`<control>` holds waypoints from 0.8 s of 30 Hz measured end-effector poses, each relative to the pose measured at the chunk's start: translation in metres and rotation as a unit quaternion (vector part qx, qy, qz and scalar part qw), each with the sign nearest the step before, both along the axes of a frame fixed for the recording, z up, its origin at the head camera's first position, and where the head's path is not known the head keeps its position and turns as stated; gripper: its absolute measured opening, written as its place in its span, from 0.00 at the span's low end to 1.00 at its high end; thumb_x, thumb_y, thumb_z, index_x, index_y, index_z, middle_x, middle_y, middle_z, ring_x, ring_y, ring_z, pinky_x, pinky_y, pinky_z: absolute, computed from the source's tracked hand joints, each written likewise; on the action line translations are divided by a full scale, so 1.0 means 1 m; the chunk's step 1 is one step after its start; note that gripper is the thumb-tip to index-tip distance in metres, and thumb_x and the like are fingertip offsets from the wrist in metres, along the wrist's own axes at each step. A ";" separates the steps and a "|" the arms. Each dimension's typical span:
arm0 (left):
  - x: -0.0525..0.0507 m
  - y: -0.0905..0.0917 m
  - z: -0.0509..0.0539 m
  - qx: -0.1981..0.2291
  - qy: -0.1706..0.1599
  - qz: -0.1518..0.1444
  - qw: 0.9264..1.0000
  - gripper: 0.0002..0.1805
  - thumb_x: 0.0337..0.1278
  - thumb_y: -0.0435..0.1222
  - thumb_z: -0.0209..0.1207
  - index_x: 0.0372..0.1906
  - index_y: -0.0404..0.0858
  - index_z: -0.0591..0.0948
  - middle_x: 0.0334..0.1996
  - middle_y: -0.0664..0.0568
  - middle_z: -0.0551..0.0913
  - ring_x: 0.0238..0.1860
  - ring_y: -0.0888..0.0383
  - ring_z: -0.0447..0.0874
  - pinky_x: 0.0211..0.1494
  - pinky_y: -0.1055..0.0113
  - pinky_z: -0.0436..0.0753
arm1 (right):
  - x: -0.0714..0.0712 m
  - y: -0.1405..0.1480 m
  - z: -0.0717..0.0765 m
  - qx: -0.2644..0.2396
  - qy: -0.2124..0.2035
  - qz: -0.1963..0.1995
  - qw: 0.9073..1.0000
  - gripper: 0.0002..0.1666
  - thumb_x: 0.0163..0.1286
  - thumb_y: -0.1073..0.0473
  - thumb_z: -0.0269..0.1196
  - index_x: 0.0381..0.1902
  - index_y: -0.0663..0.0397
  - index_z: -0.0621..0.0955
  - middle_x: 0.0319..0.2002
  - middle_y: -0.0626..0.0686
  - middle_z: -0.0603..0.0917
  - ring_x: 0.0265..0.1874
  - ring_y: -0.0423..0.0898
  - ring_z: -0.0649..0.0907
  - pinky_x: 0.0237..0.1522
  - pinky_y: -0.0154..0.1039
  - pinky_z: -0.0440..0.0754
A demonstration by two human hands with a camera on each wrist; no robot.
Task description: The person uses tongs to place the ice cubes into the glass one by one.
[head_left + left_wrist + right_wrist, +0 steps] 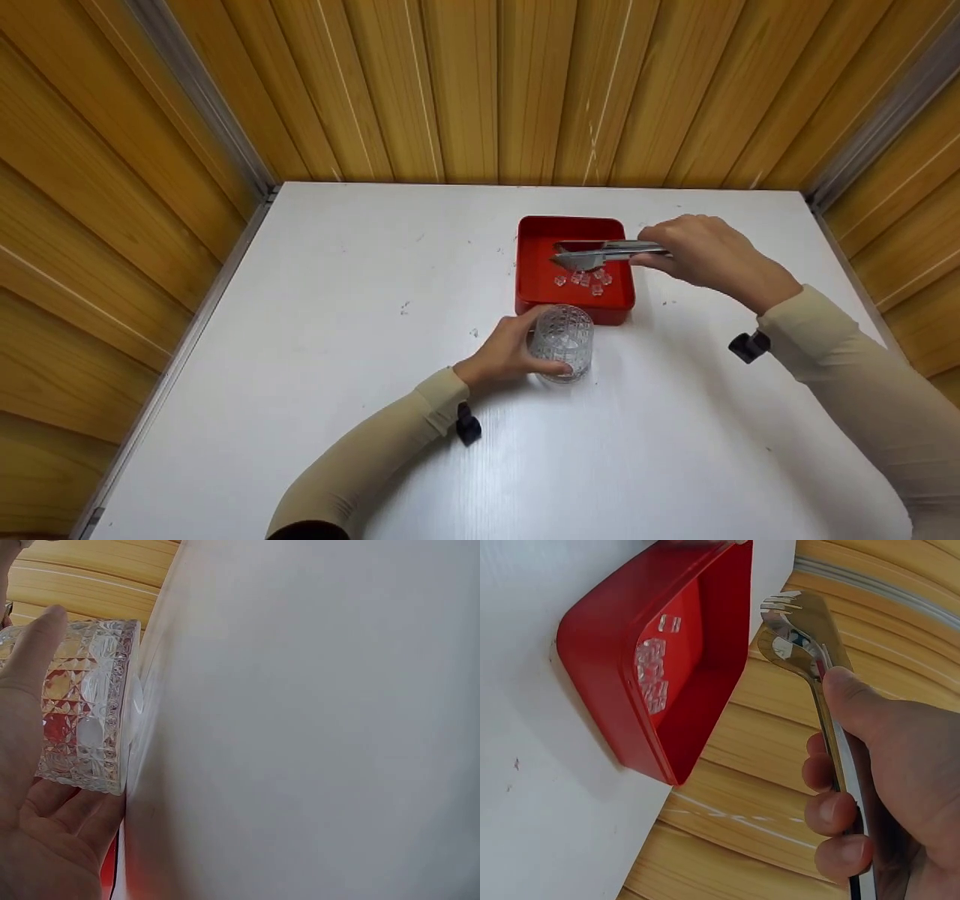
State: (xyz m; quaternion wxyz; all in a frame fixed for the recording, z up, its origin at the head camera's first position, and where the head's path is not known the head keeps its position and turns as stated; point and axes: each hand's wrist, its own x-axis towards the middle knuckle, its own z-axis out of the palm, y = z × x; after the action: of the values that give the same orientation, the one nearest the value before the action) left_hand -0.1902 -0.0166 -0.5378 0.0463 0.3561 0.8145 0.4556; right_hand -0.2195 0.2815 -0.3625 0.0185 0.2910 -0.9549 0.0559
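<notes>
A clear cut-pattern glass (566,337) stands upright on the white table, and my left hand (508,349) grips its near left side. In the left wrist view, the thumb lies along one side of the glass (84,709), with the fingers curled at the other. My right hand (701,253) holds metal tongs (583,261) by the handles, their heads hanging above a red box (535,262). Several small clear cubes (584,280) lie on the box floor. In the right wrist view, the tongs (802,630) are apart from the cubes (651,664); cannot tell whether anything sits between their heads.
The red box's front wall (611,317) stands right behind the glass. White table (360,285) surface extends to the left and in front. Wood-patterned panels (465,90) rise behind the table and at both sides.
</notes>
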 end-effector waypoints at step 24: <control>0.003 -0.001 0.001 0.006 -0.007 0.000 1.000 0.49 0.43 0.50 0.81 0.72 0.47 0.71 0.58 0.53 0.85 0.54 0.62 0.82 0.60 0.70 0.78 | -0.047 -0.003 -0.005 0.051 -0.008 -0.027 0.998 0.11 0.68 0.52 0.72 0.37 0.54 0.90 0.22 0.48 0.85 0.22 0.47 0.77 0.24 0.41 0.75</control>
State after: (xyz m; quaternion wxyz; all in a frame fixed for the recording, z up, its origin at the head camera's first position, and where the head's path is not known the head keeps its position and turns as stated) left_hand -0.1874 -0.0180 -0.5372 0.0498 0.3537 0.8113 0.4628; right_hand -0.2662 0.2788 -0.3674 -0.0026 0.2655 -0.9641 0.0089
